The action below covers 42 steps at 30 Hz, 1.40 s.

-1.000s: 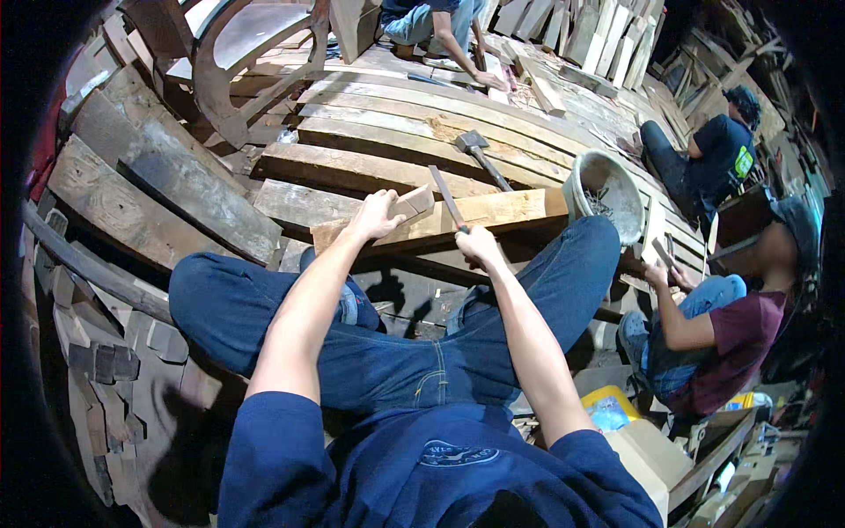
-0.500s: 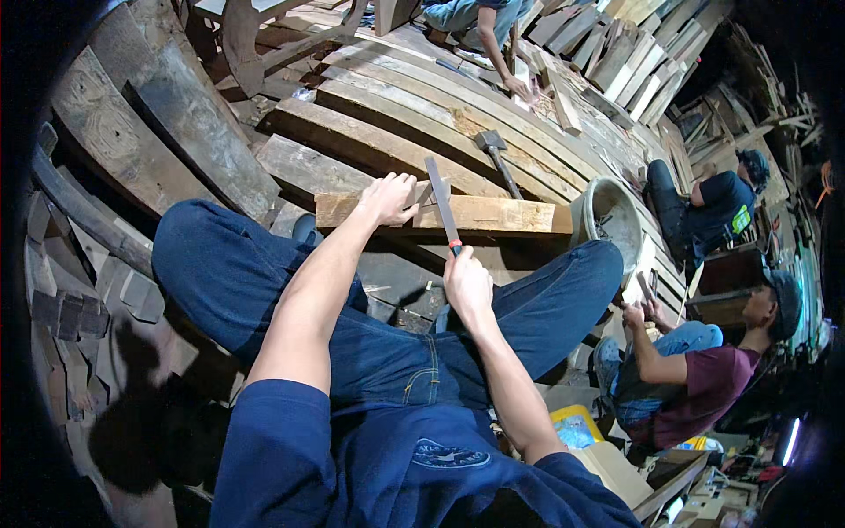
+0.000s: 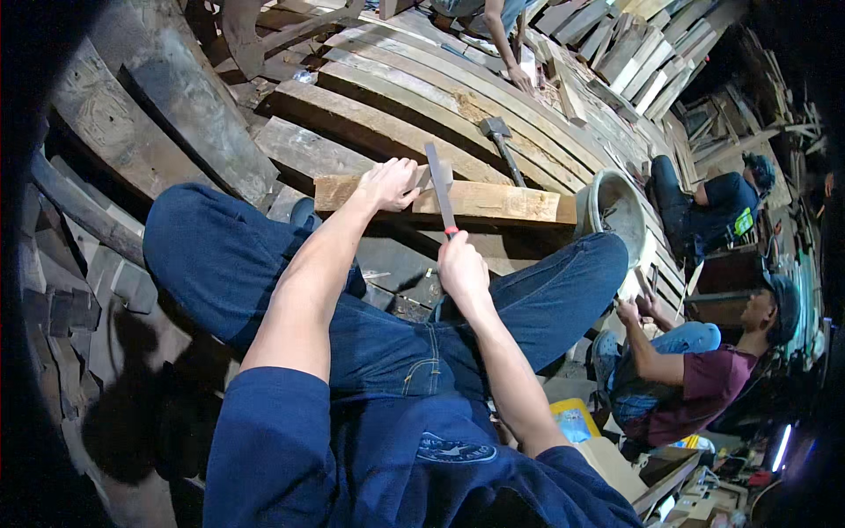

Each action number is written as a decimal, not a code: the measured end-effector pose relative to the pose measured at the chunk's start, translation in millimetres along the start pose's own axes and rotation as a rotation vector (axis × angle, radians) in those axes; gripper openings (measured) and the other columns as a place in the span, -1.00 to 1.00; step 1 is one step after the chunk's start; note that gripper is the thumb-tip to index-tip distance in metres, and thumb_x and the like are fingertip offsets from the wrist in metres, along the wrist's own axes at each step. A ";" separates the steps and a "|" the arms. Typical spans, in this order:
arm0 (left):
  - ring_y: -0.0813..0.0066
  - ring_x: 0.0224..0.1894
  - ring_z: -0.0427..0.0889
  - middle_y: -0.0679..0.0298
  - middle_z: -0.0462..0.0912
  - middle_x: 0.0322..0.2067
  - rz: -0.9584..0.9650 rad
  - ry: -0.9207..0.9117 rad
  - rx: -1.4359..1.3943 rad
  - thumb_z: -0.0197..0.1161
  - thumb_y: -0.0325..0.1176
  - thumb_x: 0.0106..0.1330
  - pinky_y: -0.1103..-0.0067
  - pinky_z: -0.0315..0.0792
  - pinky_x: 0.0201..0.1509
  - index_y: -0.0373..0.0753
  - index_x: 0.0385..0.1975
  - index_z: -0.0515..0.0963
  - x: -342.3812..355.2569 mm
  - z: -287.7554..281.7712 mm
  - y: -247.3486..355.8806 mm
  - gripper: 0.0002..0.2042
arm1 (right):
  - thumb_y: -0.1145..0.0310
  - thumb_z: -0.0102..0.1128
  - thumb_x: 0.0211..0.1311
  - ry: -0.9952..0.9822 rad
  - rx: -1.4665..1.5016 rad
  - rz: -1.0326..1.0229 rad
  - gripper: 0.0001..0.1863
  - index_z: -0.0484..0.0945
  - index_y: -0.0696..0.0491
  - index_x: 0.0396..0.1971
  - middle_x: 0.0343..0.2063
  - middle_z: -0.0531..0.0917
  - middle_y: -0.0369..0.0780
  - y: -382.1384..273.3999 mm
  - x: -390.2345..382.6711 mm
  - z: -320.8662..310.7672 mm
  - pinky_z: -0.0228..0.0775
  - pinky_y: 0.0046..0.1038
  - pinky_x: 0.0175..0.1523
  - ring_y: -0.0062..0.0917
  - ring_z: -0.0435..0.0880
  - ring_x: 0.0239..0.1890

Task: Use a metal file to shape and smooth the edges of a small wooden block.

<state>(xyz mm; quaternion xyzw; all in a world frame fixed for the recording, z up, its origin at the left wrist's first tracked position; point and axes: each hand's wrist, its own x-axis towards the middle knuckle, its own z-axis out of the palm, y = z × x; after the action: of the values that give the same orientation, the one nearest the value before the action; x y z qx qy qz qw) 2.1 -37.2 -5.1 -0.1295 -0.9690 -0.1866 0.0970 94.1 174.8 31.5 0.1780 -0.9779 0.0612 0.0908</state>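
My right hand [image 3: 464,269] is wrapped round the handle of a flat metal file [image 3: 441,189], red where the handle meets the blade. The blade points away from me, tilted a little left, and crosses a squared wooden block [image 3: 515,204] lying in front of my legs. My left hand [image 3: 390,185] rests over the block, its fingers closed on a small, flat, pale piece [image 3: 445,171]. The file's blade lies against or just in front of that piece; contact is hard to tell. My left fingers partly hide the piece.
Beyond the block, a dark-headed mallet [image 3: 498,132] lies on long timber planks [image 3: 378,123]. A pale bucket [image 3: 609,207] stands by my right knee. Two people [image 3: 717,374] sit at the right, and another person's hand [image 3: 521,79] works at the far side. Timber [image 3: 88,123] lines the left.
The file and my right hand have shifted slightly away from me and to the left. My left hand keeps its hold over the block.
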 end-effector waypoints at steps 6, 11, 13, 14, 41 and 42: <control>0.04 -0.13 0.53 0.02 0.52 -0.26 0.015 -0.072 0.006 0.21 -0.09 0.17 0.24 0.46 -0.08 -0.27 -0.18 0.37 2.1 -2.8 3.5 -0.60 | 0.28 -0.10 0.32 0.058 -0.056 -0.025 -0.76 0.39 0.14 -0.42 -0.66 0.62 -0.13 -9.0 40.7 10.7 0.54 -0.35 -0.53 -0.34 0.68 -0.60; 0.05 -0.12 0.52 0.03 0.49 -0.22 0.060 -0.073 0.083 0.20 -0.11 0.17 0.25 0.47 -0.09 -0.29 -0.18 0.38 -3.4 -7.0 3.4 -0.61 | 0.20 -0.05 0.33 -0.002 -0.091 0.003 -0.74 0.34 0.10 -0.40 -0.73 0.56 -0.19 -3.8 -15.5 -8.7 0.52 -0.32 -0.54 -0.32 0.64 -0.66; 0.06 -0.13 0.52 0.03 0.49 -0.23 0.025 -0.074 0.062 0.20 -0.12 0.17 0.26 0.48 -0.10 -0.30 -0.18 0.37 -0.5 -8.3 6.8 -0.61 | 0.21 -0.06 0.33 0.038 -0.057 -0.014 -0.75 0.35 0.10 -0.40 -0.72 0.57 -0.18 -5.4 -1.9 -4.0 0.52 -0.32 -0.54 -0.32 0.64 -0.66; 0.07 -0.14 0.52 0.03 0.49 -0.24 0.042 -0.129 0.089 0.19 -0.11 0.18 0.25 0.48 -0.11 -0.31 -0.18 0.37 0.9 -11.2 11.8 -0.61 | 0.22 -0.07 0.33 0.079 -0.020 -0.029 -0.75 0.36 0.11 -0.39 -0.71 0.59 -0.17 -4.6 10.6 1.7 0.52 -0.32 -0.55 -0.32 0.64 -0.66; 0.09 -0.10 0.55 0.06 0.57 -0.21 -0.065 -0.087 0.071 0.19 -0.01 0.16 0.27 0.46 -0.02 -0.30 -0.17 0.40 -3.5 -6.3 6.9 -0.55 | 0.21 -0.10 0.35 -0.114 0.092 0.067 -0.74 0.35 0.13 -0.35 -0.63 0.63 -0.06 -8.0 4.8 3.5 0.58 -0.24 -0.43 -0.24 0.70 -0.54; 0.09 -0.10 0.55 0.06 0.56 -0.21 -0.037 -0.103 0.077 0.19 -0.01 0.16 0.26 0.45 -0.02 -0.29 -0.17 0.40 0.5 -7.0 12.5 -0.55 | 0.22 -0.10 0.35 -0.057 0.037 0.043 -0.74 0.35 0.14 -0.35 -0.64 0.63 -0.08 -5.2 19.7 12.6 0.57 -0.24 -0.44 -0.25 0.69 -0.55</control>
<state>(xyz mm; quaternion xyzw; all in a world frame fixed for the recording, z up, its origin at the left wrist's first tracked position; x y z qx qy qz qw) 6.1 -28.5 5.6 -0.1172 -0.9814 -0.1442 0.0486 75.9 161.3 23.6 0.1605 -0.9824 0.0762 0.0583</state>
